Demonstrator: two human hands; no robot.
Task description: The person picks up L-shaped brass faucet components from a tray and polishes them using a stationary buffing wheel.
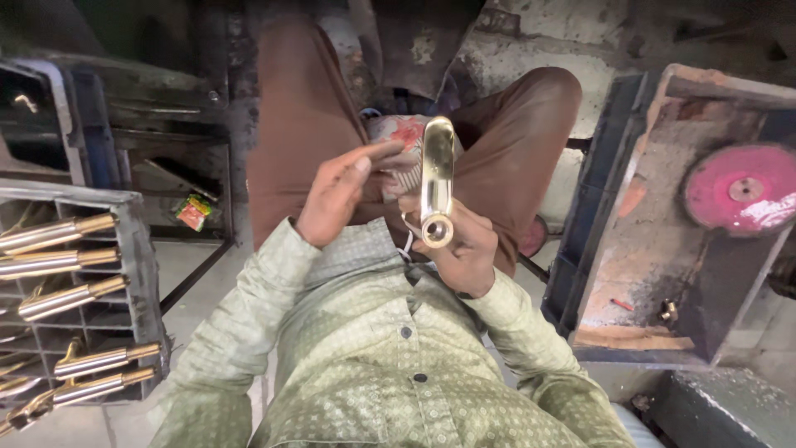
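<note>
A polished brass tube (437, 178) stands roughly upright in the view, its round open end (436, 230) facing the camera, held over the person's lap between the knees. The right hand (464, 249) is closed around the lower end of the tube, fingers wrapped beneath it. The left hand (340, 192) is partly open, fingers extended towards the tube, its fingertips resting on a patterned cloth (398, 145) with a red print that lies just behind and beside the tube. Whether the left fingertips touch the tube itself cannot be told.

Both arms wear pale green patterned sleeves; the legs are in brown trousers (298, 108).

At the left edge stands a grey divided crate (137, 249) holding several similar brass and steel pieces (62, 265) lying on their sides. At the right is a dark metal tray (597, 249) carrying a pink round disc (738, 189). A small green and red packet (192, 211) lies on the floor near the crate.
</note>
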